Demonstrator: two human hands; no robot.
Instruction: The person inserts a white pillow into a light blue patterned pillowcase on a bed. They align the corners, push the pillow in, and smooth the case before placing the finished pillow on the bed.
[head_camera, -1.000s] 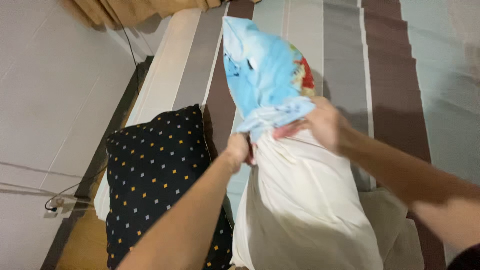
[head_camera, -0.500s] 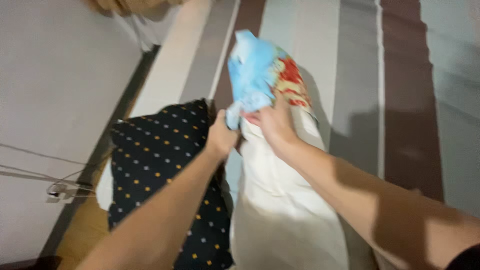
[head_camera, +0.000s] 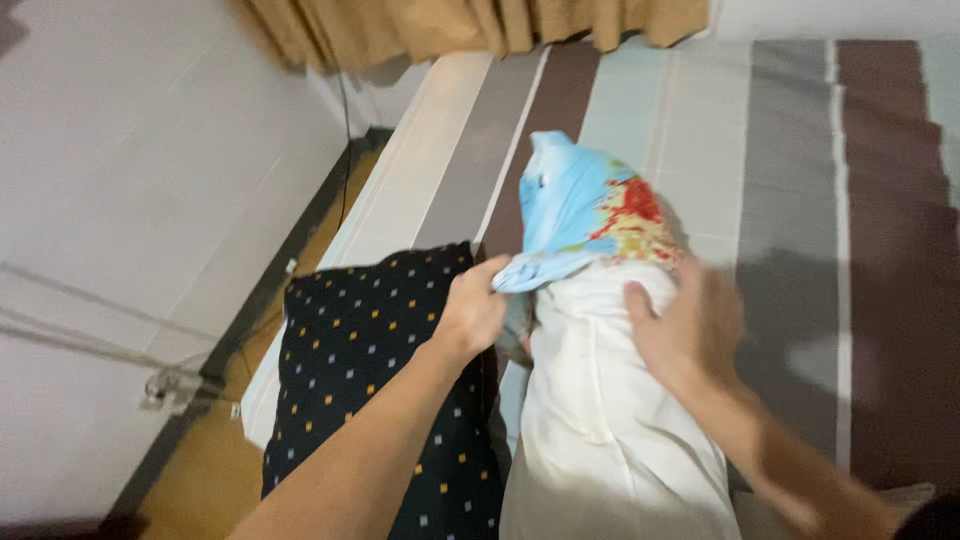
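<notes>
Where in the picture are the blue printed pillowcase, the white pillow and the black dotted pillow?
blue printed pillowcase (head_camera: 575, 205): head view, on its light blue cloth.
white pillow (head_camera: 610, 420): head view, on its bare middle.
black dotted pillow (head_camera: 365, 345): head view, on its upper face.

The right hand (head_camera: 690, 335) no longer pinches the bunched hem of the light blue patterned pillowcase (head_camera: 585, 215); it now lies open and flat on the white pillow (head_camera: 610, 420), just below the hem, blurred with motion. The left hand (head_camera: 472, 312) holds the hem alone at its near corner, where a moment ago both hands gripped it close together. The pillowcase now covers only the far tip of the pillow, and its red and yellow print faces up. The view now takes in the tan curtain (head_camera: 470, 25).
</notes>
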